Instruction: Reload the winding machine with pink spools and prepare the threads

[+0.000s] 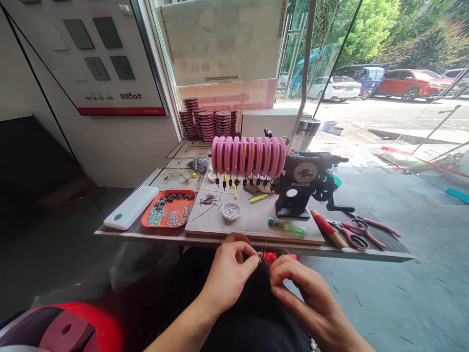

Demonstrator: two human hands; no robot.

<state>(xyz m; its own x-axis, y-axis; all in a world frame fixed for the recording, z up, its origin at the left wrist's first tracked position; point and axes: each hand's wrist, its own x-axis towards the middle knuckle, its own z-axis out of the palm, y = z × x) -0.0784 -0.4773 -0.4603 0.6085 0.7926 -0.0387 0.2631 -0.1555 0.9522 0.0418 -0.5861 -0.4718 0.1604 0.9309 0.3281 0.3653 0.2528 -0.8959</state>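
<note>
My left hand (232, 269) is closed in a pinch in front of the board's near edge. Between its thumb and forefinger is a thin line with a small dark piece at the fingertips, too small to name. My right hand (308, 291) is close by on the right, fingers curled and thumb pressed to the forefinger; what it pinches is too fine to see. Beyond the hands, a row of pink foam spools (249, 156) is mounted on a black hand-cranked winder (306, 178), with small black pieces hanging below. A small white dish (231, 211) of tiny pale pieces is nearer.
On the left are an orange tray (145, 220) of small parts and a white case (132, 208). A green-handled screwdriver (289, 226), a red-and-yellow tube (328, 228), scissors (353, 237) and pliers (372, 230) lie right. Pink spools (207, 126) are stacked behind.
</note>
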